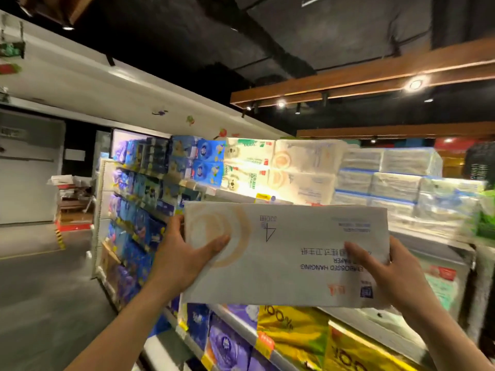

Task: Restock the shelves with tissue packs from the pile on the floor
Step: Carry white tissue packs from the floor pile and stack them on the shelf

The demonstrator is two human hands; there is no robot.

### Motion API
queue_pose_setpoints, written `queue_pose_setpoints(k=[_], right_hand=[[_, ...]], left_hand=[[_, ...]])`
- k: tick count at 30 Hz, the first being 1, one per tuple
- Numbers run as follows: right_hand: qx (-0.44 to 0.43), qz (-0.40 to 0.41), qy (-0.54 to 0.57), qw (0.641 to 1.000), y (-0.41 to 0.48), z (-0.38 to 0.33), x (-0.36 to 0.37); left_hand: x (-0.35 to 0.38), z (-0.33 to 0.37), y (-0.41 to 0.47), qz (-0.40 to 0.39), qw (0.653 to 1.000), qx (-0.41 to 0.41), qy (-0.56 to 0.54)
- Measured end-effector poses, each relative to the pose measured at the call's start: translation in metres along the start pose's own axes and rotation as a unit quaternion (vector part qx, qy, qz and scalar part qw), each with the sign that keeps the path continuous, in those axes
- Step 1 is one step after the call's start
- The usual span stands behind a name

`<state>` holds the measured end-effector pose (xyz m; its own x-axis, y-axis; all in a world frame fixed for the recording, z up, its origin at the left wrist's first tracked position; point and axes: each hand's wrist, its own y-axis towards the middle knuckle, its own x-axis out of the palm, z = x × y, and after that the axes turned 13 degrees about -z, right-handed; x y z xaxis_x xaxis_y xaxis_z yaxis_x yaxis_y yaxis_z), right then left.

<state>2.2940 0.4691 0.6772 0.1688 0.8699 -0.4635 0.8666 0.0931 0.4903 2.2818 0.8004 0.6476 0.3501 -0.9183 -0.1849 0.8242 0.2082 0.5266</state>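
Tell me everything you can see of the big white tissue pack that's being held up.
The white tissue pack is a large, flat, rectangular bundle in plastic-looking wrap. A tan ring is printed at its left end, and a big 4 and blue text, including HANGING, read upside down. Red and blue logos sit near its lower right. It is held in mid-air before the shelves, long side roughly level. The left hand grips its left end, the right hand its right end, thumbs on the face.

1 head-worn view, close, facing shelves (235,322)
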Motion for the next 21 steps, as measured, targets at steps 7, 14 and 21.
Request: queue_pose_setpoints(k=[7,14,21], right_hand=[[0.041,0.084,-0.022,0.995,0.111,0.015,0.068],[0.025,0.172,-0.102,0.979,0.218,0.013,0.074],[-0.012,0.229,-0.14,0.963,0.323,0.023,0.048]], left_hand=[[-0.001,-0.076,0.18,-0.088,0.994,0.05,-0.034],[0.039,-0.113,0.328,-0.135,0.98,0.126,-0.071],[0.107,-0.107,0.468,-0.183,0.956,0.209,-0.095]])
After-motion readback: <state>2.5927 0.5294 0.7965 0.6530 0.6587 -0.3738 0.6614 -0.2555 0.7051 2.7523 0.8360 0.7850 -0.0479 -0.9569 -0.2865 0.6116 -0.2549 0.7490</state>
